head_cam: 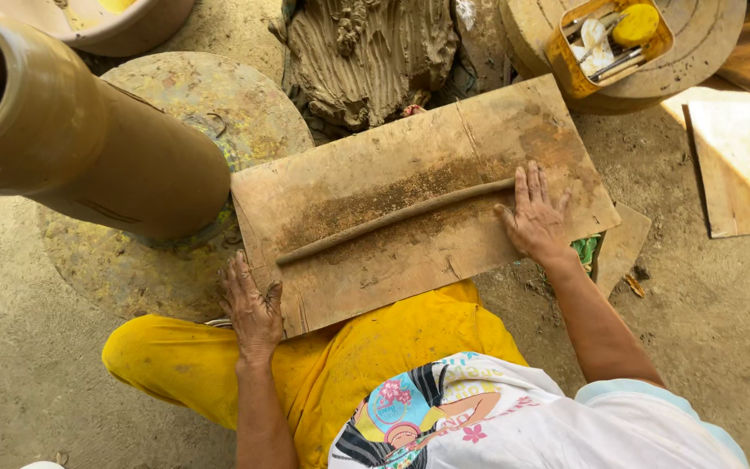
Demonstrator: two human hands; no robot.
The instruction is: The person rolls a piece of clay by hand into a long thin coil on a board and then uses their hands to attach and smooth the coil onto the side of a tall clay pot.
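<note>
A long thin clay coil lies slantwise across a worn wooden board in front of my knees. My right hand lies flat with fingers spread on the coil's right end, pressing it against the board. My left hand rests fingers apart on the board's near left corner, holding nothing. I am sitting on the ground in yellow trousers.
A tall brown clay vessel stands on a round turntable to the left. A lump of raw clay sits beyond the board. A yellow tub of tools rests on a round stand at the upper right. Wooden boards lie at right.
</note>
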